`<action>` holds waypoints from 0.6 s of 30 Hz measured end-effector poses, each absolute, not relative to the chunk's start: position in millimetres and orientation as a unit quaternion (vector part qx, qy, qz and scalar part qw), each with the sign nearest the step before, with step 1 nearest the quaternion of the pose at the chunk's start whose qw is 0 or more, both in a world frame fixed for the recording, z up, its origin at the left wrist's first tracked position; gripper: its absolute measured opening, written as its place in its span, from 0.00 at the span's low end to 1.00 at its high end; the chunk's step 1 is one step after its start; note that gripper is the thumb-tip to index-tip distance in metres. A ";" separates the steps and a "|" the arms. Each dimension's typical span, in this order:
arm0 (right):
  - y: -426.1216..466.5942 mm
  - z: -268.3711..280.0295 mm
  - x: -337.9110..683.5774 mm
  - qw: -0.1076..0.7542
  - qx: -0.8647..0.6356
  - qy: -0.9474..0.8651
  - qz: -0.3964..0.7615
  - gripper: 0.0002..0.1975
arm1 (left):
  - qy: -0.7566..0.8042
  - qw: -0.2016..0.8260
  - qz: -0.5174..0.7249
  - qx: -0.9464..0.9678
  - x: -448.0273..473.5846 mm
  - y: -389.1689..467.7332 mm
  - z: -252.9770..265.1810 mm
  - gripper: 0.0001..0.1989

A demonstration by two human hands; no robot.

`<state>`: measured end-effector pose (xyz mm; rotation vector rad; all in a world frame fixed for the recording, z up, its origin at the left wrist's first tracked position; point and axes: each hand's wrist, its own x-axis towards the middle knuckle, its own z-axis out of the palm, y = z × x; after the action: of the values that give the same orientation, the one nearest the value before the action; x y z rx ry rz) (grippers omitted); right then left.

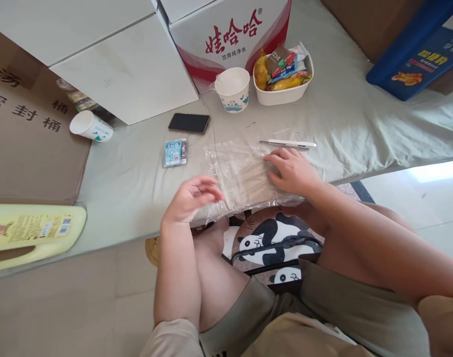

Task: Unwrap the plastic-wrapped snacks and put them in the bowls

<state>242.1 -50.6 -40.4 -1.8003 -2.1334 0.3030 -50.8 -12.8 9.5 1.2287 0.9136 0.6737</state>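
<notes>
A clear plastic bag (244, 176) lies flat on the cloth-covered surface in front of me, its near edge hanging slightly over the rim. My right hand (291, 171) rests on the bag's right part, fingers stretched out and apart. Raised at the bag's left edge is my left hand (192, 198), its fingers loosely curved with nothing visible in them. Just beyond my right hand lies a slim white craft knife (289, 144). A small blue-and-white packet (175, 152) sits to the left of the bag.
Behind are a black phone (189, 123), a paper cup (232, 89) and a white bowl (284, 94) of wrapped snacks. Another paper cup (92, 126) lies on its side at left. Cardboard boxes, a yellow jug (36, 233) and a blue container (412, 54) stand around.
</notes>
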 end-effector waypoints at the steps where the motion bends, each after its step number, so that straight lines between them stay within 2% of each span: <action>1: -51.2 -40.2 241.2 0.158 -0.628 -0.754 0.110 0.24 | 0.365 0.661 0.406 0.514 -47.5 -8.3 7.4 0.15; 2: -51.6 -40.1 240.0 0.151 -0.625 -0.757 0.112 0.24 | 0.338 0.633 0.491 0.494 -40.8 -3.8 4.3 0.14; 3: -51.8 -40.2 238.8 0.146 -0.623 -0.760 0.113 0.24 | 0.330 0.602 0.522 0.506 -31.3 0.0 0.6 0.14; 4: -51.7 -40.8 237.9 0.144 -0.622 -0.761 0.113 0.24 | 0.348 0.574 0.481 0.564 -19.9 3.0 -3.5 0.14; 6: -50.3 -43.1 237.8 0.153 -0.621 -0.761 0.108 0.24 | 0.406 0.453 0.328 0.723 3.4 6.3 -11.2 0.14; 9: -45.7 -49.0 243.2 0.194 -0.608 -0.763 0.103 0.20 | 0.445 0.331 0.165 0.816 23.6 8.0 -18.6 0.19; 11: -41.8 -52.4 249.0 0.221 -0.595 -0.765 0.108 0.15 | 0.450 0.319 0.158 0.819 23.1 10.4 -21.2 0.19; 16: -36.8 -49.4 258.9 0.293 -0.567 -0.756 0.142 0.11 | 0.456 0.326 0.192 0.806 0.2 18.4 -27.3 0.19; 18: -38.4 -44.4 259.1 0.316 -0.552 -0.757 0.148 0.11 | 0.468 0.325 0.179 0.802 -8.8 17.7 -28.8 0.14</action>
<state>259.1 -38.4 -44.4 -1.4543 -1.9944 0.3902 -8.8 17.7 -28.8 2.1026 1.2278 0.4705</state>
